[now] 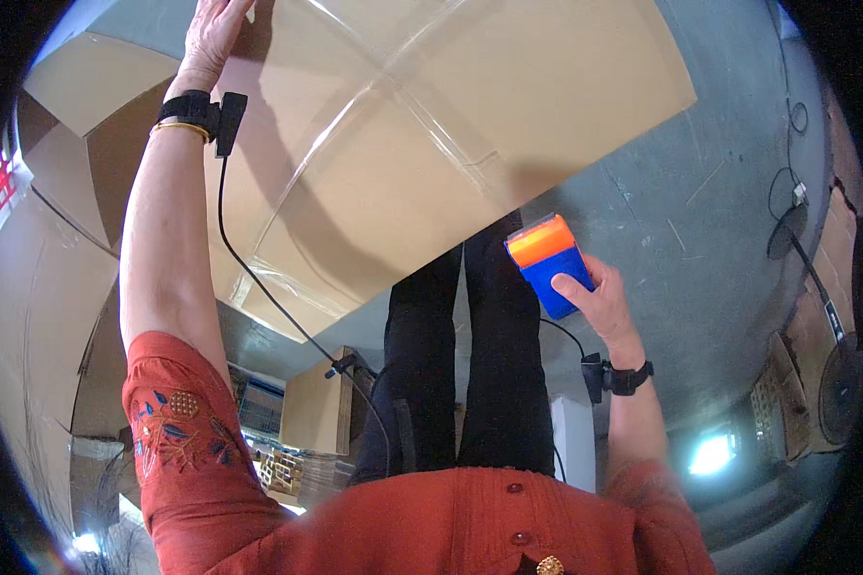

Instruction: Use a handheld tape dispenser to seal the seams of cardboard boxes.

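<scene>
A large brown cardboard box (585,86) spreads before me, with clear tape strips (340,120) crossing on its face. At its far left edge my left hand (211,40) rests with the fingers stretched out, their tips partly cut off by the frame's top. My right hand (594,299) is closed round a blue and orange packing tape dispenser (552,264), held up just off the box's near right edge. The thumb lies across the blue part, and the other fingers are mostly hidden behind it.
Stacked cardboard (115,86) stands along the left. On the right are a dark round-based stand (839,383), cables and more cardboard (834,259). A cable (259,278) runs from my left wrist past the box. Grey floor (662,220) shows beside the box.
</scene>
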